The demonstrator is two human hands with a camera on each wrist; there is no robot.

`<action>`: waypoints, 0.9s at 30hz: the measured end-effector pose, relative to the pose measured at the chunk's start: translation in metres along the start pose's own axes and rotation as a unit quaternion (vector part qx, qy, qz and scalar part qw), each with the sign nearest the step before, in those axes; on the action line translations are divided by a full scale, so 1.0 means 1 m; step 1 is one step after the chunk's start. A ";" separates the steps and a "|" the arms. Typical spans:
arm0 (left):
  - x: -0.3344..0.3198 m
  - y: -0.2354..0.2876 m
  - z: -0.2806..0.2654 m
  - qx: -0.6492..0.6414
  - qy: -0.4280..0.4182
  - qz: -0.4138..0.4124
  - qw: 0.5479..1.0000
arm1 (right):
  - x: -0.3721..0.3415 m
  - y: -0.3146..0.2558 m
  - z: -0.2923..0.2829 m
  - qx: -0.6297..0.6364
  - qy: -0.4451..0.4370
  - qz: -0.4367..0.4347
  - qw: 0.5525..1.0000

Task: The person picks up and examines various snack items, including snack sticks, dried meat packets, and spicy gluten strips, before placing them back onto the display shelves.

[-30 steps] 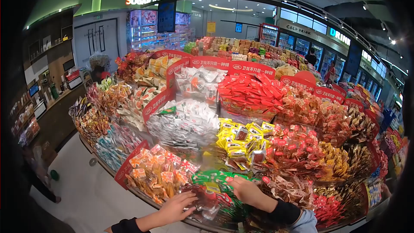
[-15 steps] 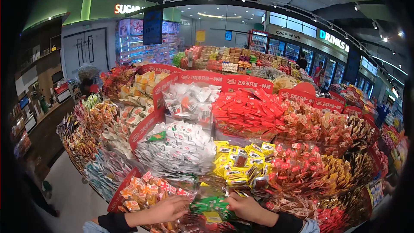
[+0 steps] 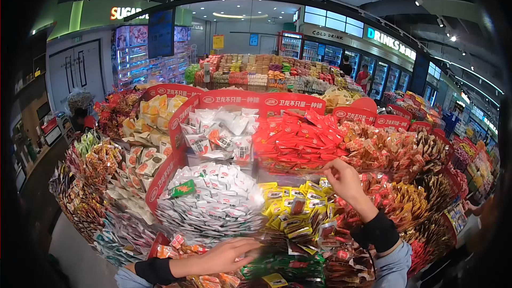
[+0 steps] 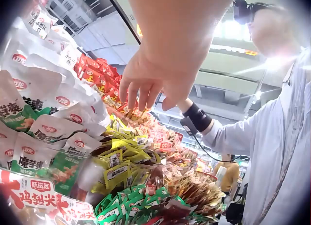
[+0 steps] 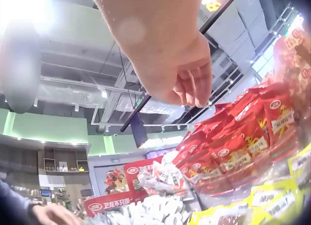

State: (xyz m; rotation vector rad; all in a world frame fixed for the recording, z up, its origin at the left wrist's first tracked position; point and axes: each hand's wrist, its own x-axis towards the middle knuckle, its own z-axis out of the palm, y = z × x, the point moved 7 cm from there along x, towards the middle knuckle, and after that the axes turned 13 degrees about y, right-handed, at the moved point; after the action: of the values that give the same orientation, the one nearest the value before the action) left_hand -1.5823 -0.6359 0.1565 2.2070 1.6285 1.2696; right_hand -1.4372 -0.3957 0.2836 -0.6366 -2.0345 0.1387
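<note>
My left hand [image 3: 226, 257] is stretched low over the front bins, fingers relaxed, near the green packets [image 3: 290, 262] and orange-and-white packets [image 3: 221, 280]. Nothing shows in its fingers in the left wrist view. Raised at the right, my right hand [image 3: 344, 181] has loosely bent fingers that hold nothing visible. In the head view it overlaps the edge of the red packets [image 3: 298, 141], above the yellow packets [image 3: 290, 205]. The right wrist view has the red packets [image 5: 233, 147] below and beyond that hand. White pouches [image 3: 208, 197] are heaped left of the yellow ones.
Red printed divider boards [image 3: 232, 97] stand upright between the heaps. Brown snack packets [image 3: 410, 144] fill the right side, more packets [image 3: 101, 162] the left. Behind is another stocked display [image 3: 256, 69], with drink fridges [image 3: 330, 56] beyond. A dark counter [image 3: 40, 168] stands far left.
My right hand has left the green packets, rising and moving right to above the yellow ones. My left hand has shifted slightly right. The head view has turned toward the right.
</note>
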 end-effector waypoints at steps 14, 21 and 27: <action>0.027 -0.024 0.002 -0.040 0.032 -0.102 0.993 | 0.145 0.087 0.099 -0.097 0.024 -0.042 0.994; 0.029 -0.025 0.006 -0.097 -0.029 -0.208 0.973 | 0.152 0.076 0.112 -0.073 0.023 -0.037 0.996; 0.036 -0.023 0.011 -0.127 -0.026 -0.210 0.969 | 0.161 0.092 0.108 -0.081 0.152 -0.027 0.985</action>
State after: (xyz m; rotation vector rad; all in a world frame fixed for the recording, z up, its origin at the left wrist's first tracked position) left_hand -1.5897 -0.5927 0.1566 1.6223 1.6857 1.2042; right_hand -1.5562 -0.2210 0.3189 -0.6588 -1.7752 -0.1514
